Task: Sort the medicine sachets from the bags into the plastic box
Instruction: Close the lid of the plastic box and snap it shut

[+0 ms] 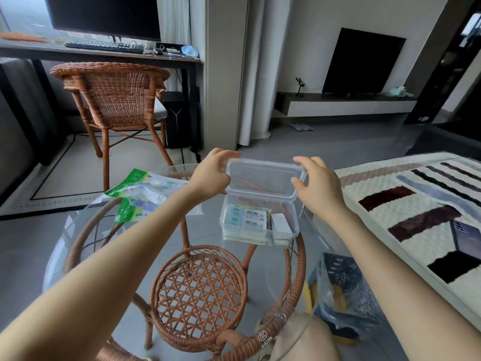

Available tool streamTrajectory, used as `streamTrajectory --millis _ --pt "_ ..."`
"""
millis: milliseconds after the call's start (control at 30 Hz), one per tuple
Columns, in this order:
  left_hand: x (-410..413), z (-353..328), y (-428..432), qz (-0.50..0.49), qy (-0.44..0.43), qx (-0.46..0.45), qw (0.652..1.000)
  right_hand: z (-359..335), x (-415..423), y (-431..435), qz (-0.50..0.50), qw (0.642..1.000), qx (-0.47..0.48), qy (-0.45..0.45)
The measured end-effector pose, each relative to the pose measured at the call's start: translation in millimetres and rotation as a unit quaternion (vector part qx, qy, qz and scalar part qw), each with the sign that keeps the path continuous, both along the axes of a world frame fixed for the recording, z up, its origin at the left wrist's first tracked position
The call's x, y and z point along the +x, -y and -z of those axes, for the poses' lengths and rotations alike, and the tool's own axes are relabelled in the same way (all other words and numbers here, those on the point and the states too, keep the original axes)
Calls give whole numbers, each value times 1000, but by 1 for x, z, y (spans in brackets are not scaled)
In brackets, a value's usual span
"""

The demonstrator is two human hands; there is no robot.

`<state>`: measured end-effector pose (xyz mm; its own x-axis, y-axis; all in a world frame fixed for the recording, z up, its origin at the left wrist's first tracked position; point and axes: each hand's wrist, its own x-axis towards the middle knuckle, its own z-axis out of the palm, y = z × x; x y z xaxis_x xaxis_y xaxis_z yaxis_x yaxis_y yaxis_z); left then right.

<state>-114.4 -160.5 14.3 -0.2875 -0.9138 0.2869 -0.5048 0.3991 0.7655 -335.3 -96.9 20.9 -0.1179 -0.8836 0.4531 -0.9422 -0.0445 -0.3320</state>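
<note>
A clear plastic box (294,225) stands on the round glass table (125,246), its hinged lid (263,179) raised upright. Inside lie stacked sachets (246,220) with blue and white labels, and a smaller white stack (279,225) to their right. My left hand (212,173) grips the lid's left edge. My right hand (316,182) has its fingers at the lid's right edge. Green and white plastic bags (138,194) lie on the table to the left of the box.
The glass top rests on a rattan frame (197,290). A rattan chair (117,100) and a desk stand beyond on the left. A patterned cushion or rug (416,212) with a phone (466,238) lies on the right. A clear bag with dark contents (343,295) sits at the lower right.
</note>
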Motion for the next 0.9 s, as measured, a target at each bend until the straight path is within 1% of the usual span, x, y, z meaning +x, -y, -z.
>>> streamTrajectory --millis 100,200,267,333,467,533,600,733,833,900 --pt "11 0 -23 16 85 -68 994 12 0 -24 -35 995 -66 -69" --pt "22 11 -48 49 187 -136 972 34 2 -50 -88 982 -103 -130" --pt "27 26 -58 67 217 -151 962 51 3 -64 -108 979 -82 -152" --pt "28 41 -61 87 235 -145 957 66 5 -70 -120 979 -55 -154" --pt "21 59 -57 98 215 -108 966 81 11 -71 -136 985 -34 -100" --pt "16 56 -56 103 213 -99 967 79 12 -70 -140 984 -26 -103" --pt "10 51 -54 115 241 -86 960 72 12 -65 -142 984 3 -104" --pt "-3 48 -47 111 305 -77 943 56 19 -49 -127 983 99 -84" --pt "-5 50 -39 113 337 -110 928 52 22 -41 -123 978 137 -96" --pt "-4 53 -35 123 375 -128 910 53 20 -37 -129 975 153 -101"
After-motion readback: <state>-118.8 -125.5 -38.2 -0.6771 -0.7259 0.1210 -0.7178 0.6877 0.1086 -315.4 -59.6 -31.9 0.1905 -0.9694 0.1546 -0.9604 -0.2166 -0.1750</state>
